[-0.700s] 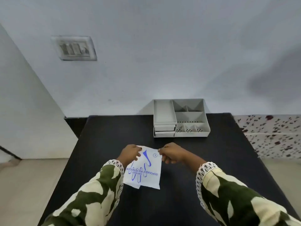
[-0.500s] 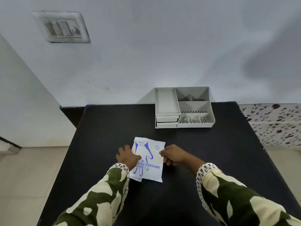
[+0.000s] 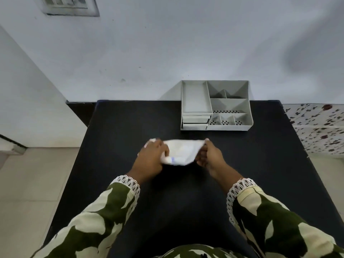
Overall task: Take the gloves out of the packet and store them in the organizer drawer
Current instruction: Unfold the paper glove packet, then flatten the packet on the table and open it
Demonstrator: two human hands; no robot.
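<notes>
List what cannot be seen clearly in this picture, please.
- Head view: packet print, blurred and turned away.
- Packet corners, covered by left hand and right hand.
- Gloves: inside, hidden.
- Organizer drawers: shut, contents unseen.
- Wall plate: cut by top edge.

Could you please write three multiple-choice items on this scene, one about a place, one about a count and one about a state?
1. Where does the grey organizer stand on the black table?
A. at the far edge, right of centre
B. at the near left corner
C. on the floor

2. How many drawer fronts show at the organizer's lower left?
A. none
B. two
C. five

3. How is the white packet held?
A. lying flat, untouched
B. inside the organizer
C. gripped by both hands above the table

Key: 1 A, it sits against the wall side, right of the hands. 2 B, two fronts are stacked, both shut. 3 C, the left hand and right hand each hold one end.
</notes>
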